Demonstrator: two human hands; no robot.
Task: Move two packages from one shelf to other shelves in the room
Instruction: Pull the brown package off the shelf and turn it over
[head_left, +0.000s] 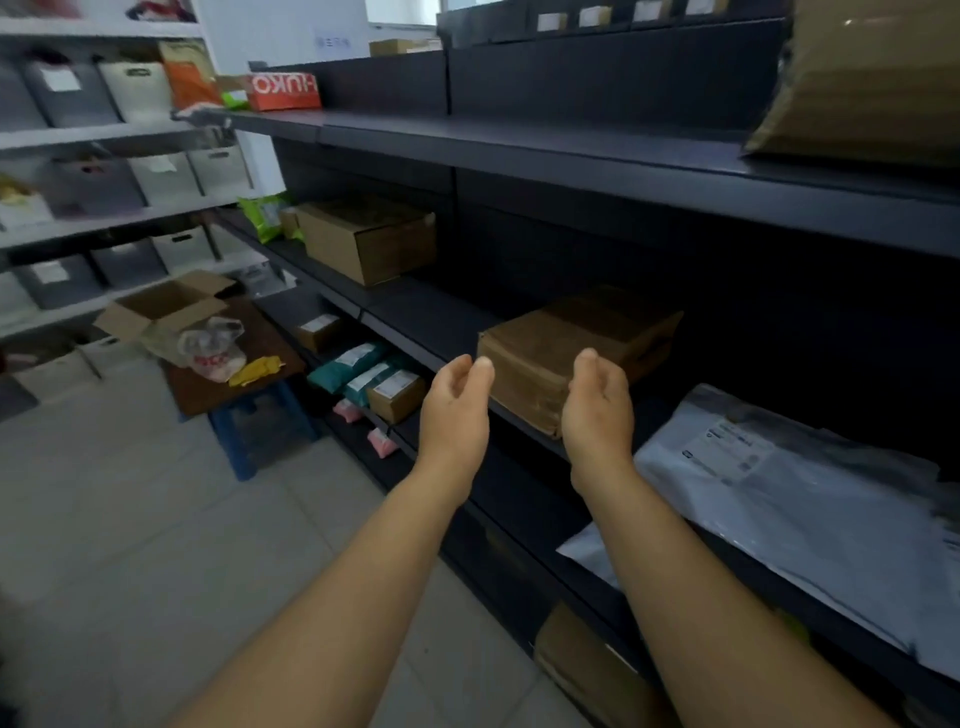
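A flat brown cardboard package (561, 353) lies on the middle level of a dark metal shelf unit (431, 322), its near corner at the shelf's front edge. My left hand (457, 410) is held up just left of it, palm turned inward, fingers loosely curled and apart. My right hand (597, 410) is in front of the package's near side, palm facing the left hand, and covers part of that side. Neither hand holds anything. Whether the right hand touches the package I cannot tell.
A grey plastic mailer (795, 499) lies to the right on the same shelf. A brown box (369, 239) sits further left. Small parcels (374, 379) fill the lower level. White shelves with bins (104, 176) stand at the left, by an open carton (166, 306) on a stool.
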